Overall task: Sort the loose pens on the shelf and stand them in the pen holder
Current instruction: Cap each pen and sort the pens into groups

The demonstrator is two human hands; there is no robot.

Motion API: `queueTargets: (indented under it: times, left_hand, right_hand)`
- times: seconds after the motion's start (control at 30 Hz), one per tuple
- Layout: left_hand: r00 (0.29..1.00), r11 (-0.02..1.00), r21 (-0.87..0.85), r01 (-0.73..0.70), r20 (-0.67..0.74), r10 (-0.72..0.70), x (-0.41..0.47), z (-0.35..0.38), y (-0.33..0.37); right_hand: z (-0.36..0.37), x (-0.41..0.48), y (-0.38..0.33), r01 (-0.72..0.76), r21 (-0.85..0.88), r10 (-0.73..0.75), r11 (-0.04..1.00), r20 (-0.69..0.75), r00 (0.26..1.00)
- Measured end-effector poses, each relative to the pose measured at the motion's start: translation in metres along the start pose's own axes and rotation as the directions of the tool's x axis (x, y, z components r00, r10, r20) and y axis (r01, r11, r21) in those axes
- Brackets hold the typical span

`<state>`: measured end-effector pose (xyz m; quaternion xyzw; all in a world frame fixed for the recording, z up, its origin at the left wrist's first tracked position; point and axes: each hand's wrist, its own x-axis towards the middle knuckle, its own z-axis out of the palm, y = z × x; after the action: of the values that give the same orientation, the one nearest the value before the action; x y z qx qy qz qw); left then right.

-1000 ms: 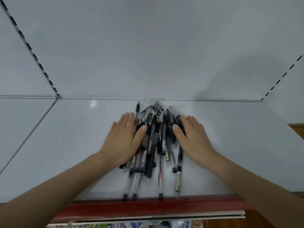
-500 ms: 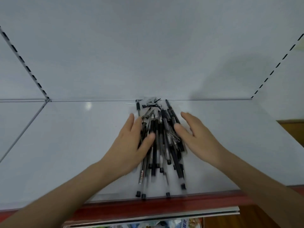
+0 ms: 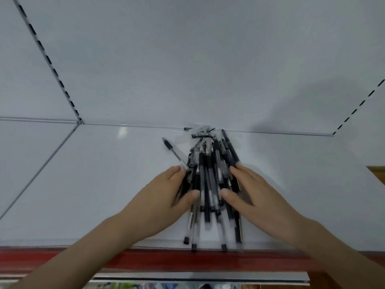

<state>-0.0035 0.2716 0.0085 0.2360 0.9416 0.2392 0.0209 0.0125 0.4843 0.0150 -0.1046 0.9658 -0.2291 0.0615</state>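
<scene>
**Me:** Fingers (image 3: pixel 176 171) of my left hand (image 3: pixel 164 197): straight, held close together, laid flat against the left flank of the pens (image 3: pixel 208 180). The thumb rests across the top of the heap.

**Inspector:** And the right hand (image 3: pixel 256 195)?

**Me:** Same posture, mirrored. Fingers straight and together against the right flank, thumb on top. Neither hand curls round anything.

**Inspector:** Location of the pens?

**Me:** One heap on the white shelf (image 3: pixel 93 184), between my two hands, running lengthwise from the red front edge (image 3: pixel 145 260) toward the back panel (image 3: pixel 187 69). Several near ends reach the front edge. A single pen (image 3: pixel 173 151) lies slanted off to the left, its near end at my left fingertips.

**Inspector:** Anything further?

**Me:** A clear wrapper (image 3: pixel 199 130) at the far end of the heap, against the back panel. Its contents are too blurred to tell.
</scene>
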Motion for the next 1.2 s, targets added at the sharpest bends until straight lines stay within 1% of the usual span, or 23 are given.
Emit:
queueTargets:
  times: [0.1,0.17,0.23,0.27,0.33,0.4,0.57,0.7,0.8,0.93,1.07,1.13,1.2]
  left_hand:
    - [0.974,0.996,-0.052,0.069,-0.213,-0.078,0.009,-0.013,-0.009]
    - [0.938,0.982,-0.061,0.18,-0.288,-0.19,0.021,-0.02,-0.018]
    - [0.915,0.948,-0.03,0.317,-0.253,-0.314,0.036,-0.027,-0.026]
    - [0.909,0.929,0.021,0.37,-0.215,-0.358,0.044,-0.028,-0.029]
    - [0.901,0.897,0.131,0.421,-0.171,-0.398,0.055,-0.029,-0.032]
    - [0.897,0.882,0.176,0.438,-0.147,-0.416,0.062,-0.029,-0.035]
    - [0.893,0.878,0.162,0.45,-0.093,-0.441,0.064,-0.03,-0.047]
    - [0.899,0.887,0.152,0.436,-0.04,-0.435,0.061,-0.03,-0.047]
    - [0.908,0.896,0.168,0.412,0.002,-0.418,0.059,-0.027,-0.043]
    - [0.909,0.899,0.157,0.408,0.021,-0.416,0.057,-0.026,-0.042]
    - [0.91,0.902,0.122,0.413,-0.012,-0.415,0.055,-0.027,-0.042]
    - [0.906,0.897,0.131,0.423,-0.078,-0.416,0.057,-0.027,-0.041]
    - [0.892,0.875,0.179,0.449,-0.147,-0.427,0.061,-0.028,-0.041]
  right_hand:
    - [-0.009,0.004,0.004,0.008,0.077,0.0,0.997,-0.098,0.995]
    - [-0.013,0.009,0.004,0.023,0.1,-0.007,0.995,-0.157,0.988]
    - [-0.015,0.016,0.003,0.029,0.097,-0.01,0.995,-0.194,0.981]
    - [-0.015,0.02,0.003,0.023,0.097,-0.003,0.995,-0.206,0.979]
    - [-0.017,0.025,0.003,0.008,0.102,0.016,0.995,-0.229,0.973]
    - [-0.019,0.029,0.005,-0.014,0.11,0.04,0.994,-0.238,0.971]
    - [-0.022,0.034,0.013,-0.055,0.145,0.081,0.988,-0.184,0.98]
    - [-0.025,0.037,0.013,-0.055,0.214,0.096,0.975,-0.185,0.978]
    - [-0.025,0.039,0.011,-0.039,0.175,0.068,0.984,-0.165,0.984]
    - [-0.021,0.04,0.008,-0.012,0.1,0.026,0.995,-0.131,0.991]
    - [-0.022,0.039,0.009,0.013,0.114,0.004,0.993,-0.148,0.989]
    - [-0.023,0.041,0.004,0.049,0.132,-0.022,0.99,-0.198,0.98]
    - [-0.025,0.049,-0.007,0.112,0.138,-0.077,0.984,-0.238,0.968]
